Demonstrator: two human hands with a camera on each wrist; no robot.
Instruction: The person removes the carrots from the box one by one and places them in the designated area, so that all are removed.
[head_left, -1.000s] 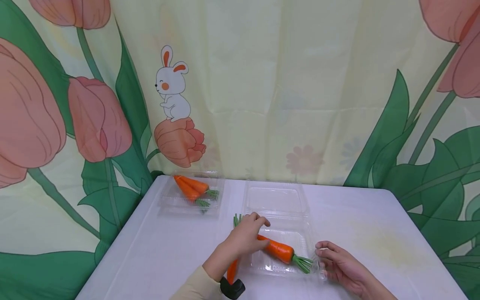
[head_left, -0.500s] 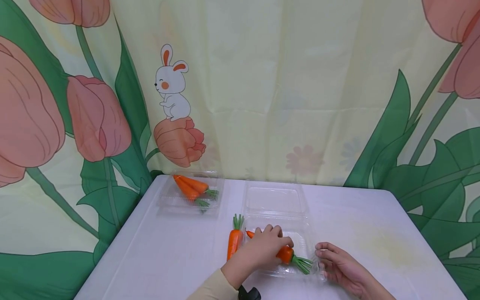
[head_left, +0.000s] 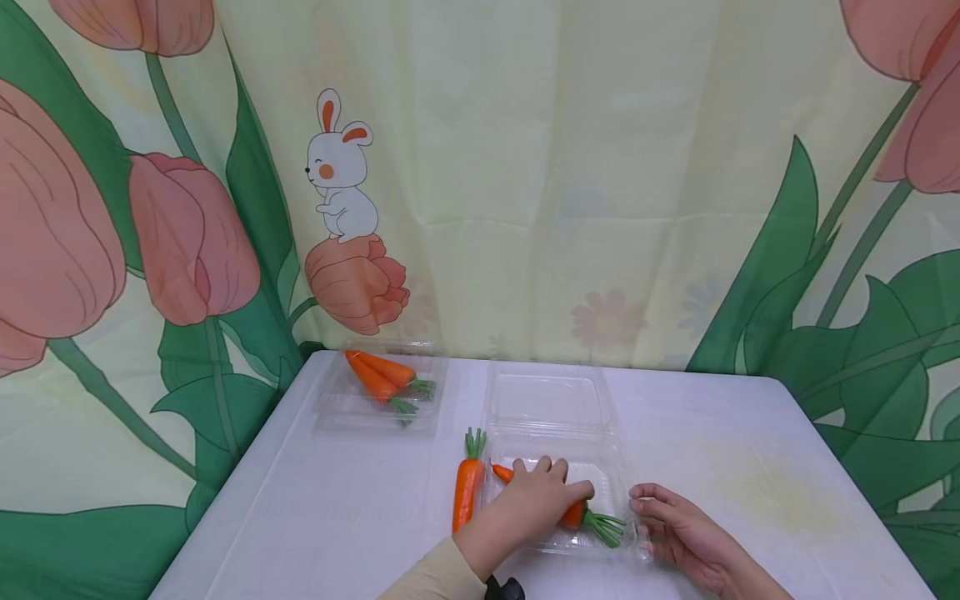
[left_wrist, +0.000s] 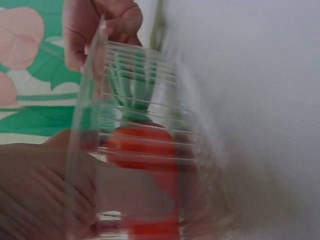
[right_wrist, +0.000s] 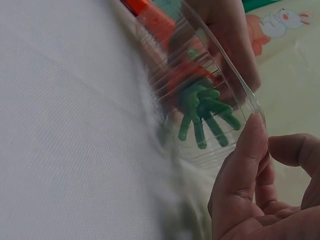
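In the head view, a clear plastic clamshell container [head_left: 555,546] lies with its lid [head_left: 551,400] folded back. An orange carrot [head_left: 573,514] with a green stem lies slantwise in its base. My left hand [head_left: 532,500] reaches in from above and grips the carrot's middle, hiding much of it. My right hand [head_left: 678,529] pinches the container's right edge; the right wrist view shows thumb and finger [right_wrist: 245,155] on the rim, close to the green stem [right_wrist: 205,115]. A second carrot [head_left: 468,492] lies on the table left of the container, partly behind my left forearm.
A similar clear container [head_left: 330,404] with two carrots [head_left: 378,375] stands at the back left of the white table [head_left: 315,517]. Behind the table hangs a curtain [head_left: 487,183] printed with tulips and a rabbit.
My left hand has moved right, from the carrot's tip end to its middle, and now grips it. The carrot on the table shows more. My right hand stays at the container's edge.
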